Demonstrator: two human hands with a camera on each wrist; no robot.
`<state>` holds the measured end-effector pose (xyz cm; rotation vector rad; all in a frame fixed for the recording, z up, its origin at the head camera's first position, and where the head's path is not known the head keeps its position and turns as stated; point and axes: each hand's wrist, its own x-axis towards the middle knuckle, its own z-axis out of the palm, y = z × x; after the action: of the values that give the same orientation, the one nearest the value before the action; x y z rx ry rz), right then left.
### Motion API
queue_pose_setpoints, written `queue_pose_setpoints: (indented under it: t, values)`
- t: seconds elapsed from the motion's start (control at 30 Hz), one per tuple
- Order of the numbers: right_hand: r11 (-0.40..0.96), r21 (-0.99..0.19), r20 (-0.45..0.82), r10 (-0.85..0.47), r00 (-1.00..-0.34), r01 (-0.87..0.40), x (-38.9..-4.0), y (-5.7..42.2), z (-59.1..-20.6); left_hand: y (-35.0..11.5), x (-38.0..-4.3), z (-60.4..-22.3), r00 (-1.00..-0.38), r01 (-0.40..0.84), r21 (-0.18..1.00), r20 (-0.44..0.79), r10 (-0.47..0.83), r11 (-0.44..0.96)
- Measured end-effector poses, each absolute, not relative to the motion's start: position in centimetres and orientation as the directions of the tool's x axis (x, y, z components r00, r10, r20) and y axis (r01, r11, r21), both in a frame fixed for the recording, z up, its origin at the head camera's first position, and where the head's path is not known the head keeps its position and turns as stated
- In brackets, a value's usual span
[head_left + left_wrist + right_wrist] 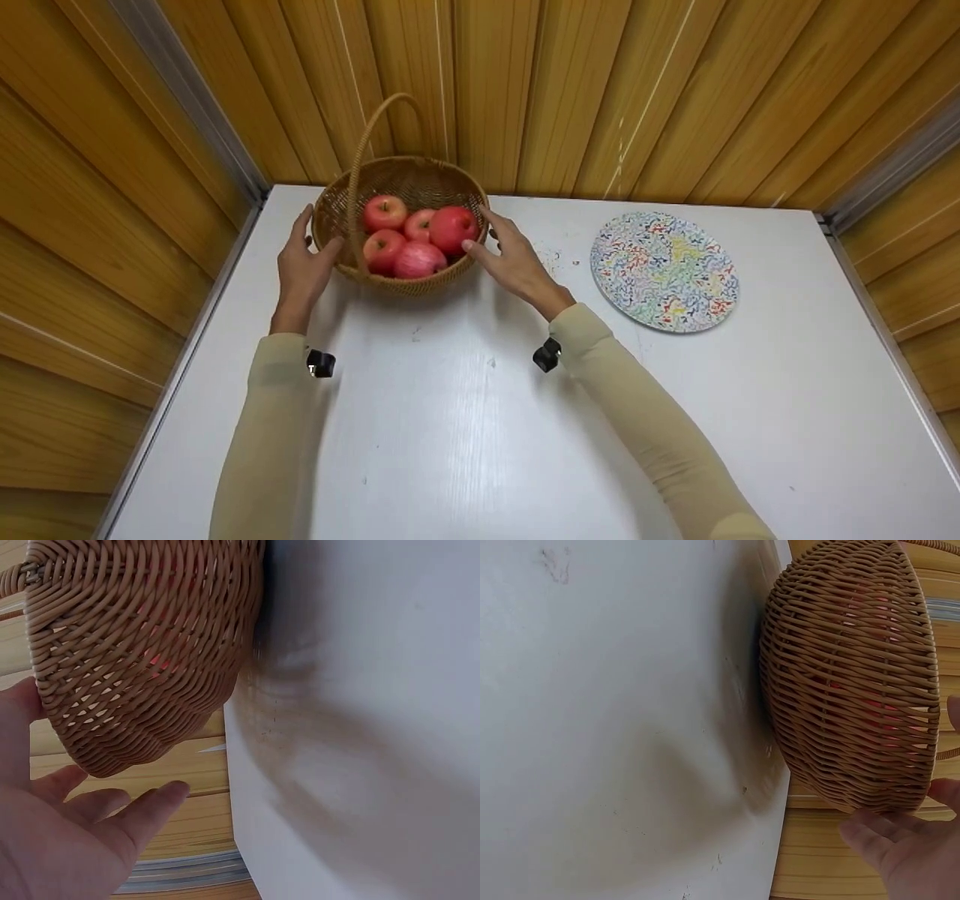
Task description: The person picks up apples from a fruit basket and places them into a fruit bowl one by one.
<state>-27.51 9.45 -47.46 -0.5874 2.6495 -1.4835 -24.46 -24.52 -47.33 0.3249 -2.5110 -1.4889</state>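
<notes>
A round woven wicker basket [412,285] with an arched handle [358,187] stands near the back left of the white table. Several red apples [418,259] lie inside it. My left hand [304,274] is at the basket's left side, thumb by the rim and its other fingers spread loosely along the outside, as the left wrist view shows. On the right side, my right hand [514,259] has its thumb over the rim near an apple [453,229]. Its fingertips [866,836] touch the wicker wall [847,690] from outside.
A round plate [664,271] with a multicoloured speckled pattern lies on the table [450,420] to the right of the basket. Wood-look panels [570,97] rise behind the table and at both sides. The basket stands close to the back panel.
</notes>
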Motion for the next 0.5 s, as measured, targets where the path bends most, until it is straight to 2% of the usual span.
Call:
queue_pose_setpoints:
  t: [0.23, 0.5]
  values:
    - [0.477, -0.834, 0.116, -0.339, -0.934, -0.277, -27.42, 9.43, -47.60, -24.39, -24.53, -47.85, -0.946, -0.058, 0.894, 0.092, -0.310, 0.444]
    - [0.463, -0.842, 0.124, -0.332, -0.935, -0.276, -27.36, 9.32, -47.60, -24.31, -24.30, -47.58, -0.939, -0.085, 0.934, 0.041, -0.342, 0.346]
